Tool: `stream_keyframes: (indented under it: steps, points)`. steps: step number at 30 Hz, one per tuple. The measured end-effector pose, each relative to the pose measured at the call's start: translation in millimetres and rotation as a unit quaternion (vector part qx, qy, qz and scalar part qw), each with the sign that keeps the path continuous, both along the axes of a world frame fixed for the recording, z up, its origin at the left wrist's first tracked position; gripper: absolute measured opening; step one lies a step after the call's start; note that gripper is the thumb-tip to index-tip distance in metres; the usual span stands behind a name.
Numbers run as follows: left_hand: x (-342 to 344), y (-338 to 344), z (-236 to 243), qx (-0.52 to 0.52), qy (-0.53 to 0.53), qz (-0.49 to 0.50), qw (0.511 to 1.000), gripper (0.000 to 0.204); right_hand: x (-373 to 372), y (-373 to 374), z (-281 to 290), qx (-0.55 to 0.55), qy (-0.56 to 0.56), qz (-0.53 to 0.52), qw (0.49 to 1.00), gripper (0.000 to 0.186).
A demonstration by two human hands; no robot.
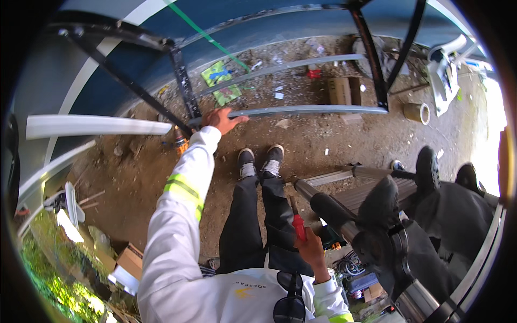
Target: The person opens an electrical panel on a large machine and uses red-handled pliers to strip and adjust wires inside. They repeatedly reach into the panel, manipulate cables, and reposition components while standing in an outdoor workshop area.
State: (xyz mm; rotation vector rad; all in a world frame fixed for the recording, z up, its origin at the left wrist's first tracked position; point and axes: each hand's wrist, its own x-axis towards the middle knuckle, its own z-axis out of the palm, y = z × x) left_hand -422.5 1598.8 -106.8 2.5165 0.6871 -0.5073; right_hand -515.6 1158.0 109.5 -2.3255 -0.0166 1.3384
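Note:
My left hand reaches forward and lies over the left end of a grey metal rail, thumb stretched along it and fingers not wrapped round it. The rail is the near bar of a black metal frame. Beside my left forearm is an orange-and-black power tool, partly hidden. My right hand is closed near my waist on a red-handled tool. Its narrow, dark shaft points forward; its exact kind is unclear.
At right, a person's dark boots are on a ladder-like metal structure. A white gutter-like length extends left. A cardboard box, pipe piece and green-yellow bag lie on the littered dirt ground.

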Motion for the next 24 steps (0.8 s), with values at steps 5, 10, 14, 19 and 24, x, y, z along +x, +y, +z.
stream_keyframes:
  steps: [5, 10, 14, 19, 24]
  points:
    - [-23.6, -18.0, -0.4, 0.066, -0.062, -0.01, 0.996, 0.081, 2.8, 1.7, -2.5, 0.036, 0.031, -0.042, 0.998, 0.025]
    - [-22.0, -13.4, -0.7, 0.029, 0.014, -0.012, 0.999, 0.09, 7.8, 2.4, -3.2, 0.032, 0.037, -0.032, 0.998, 0.024]
    - [-3.8, -2.4, 16.9, -0.062, 0.122, 0.0, 0.991, 0.089, 6.7, -7.0, -4.2, 0.066, 0.013, -0.043, 0.997, 0.024]
    - [-6.7, 1.0, 43.5, -0.19, 0.05, -0.021, 0.98, 0.074, 7.0, -21.5, -3.0, 0.032, -0.02, -0.022, 0.999, 0.028]
    - [-30.2, -20.8, 34.7, -0.266, -0.072, 0.052, 0.96, 0.076, 13.1, -23.6, 1.0, 0.005, 0.007, -0.028, 1.0, 0.026]
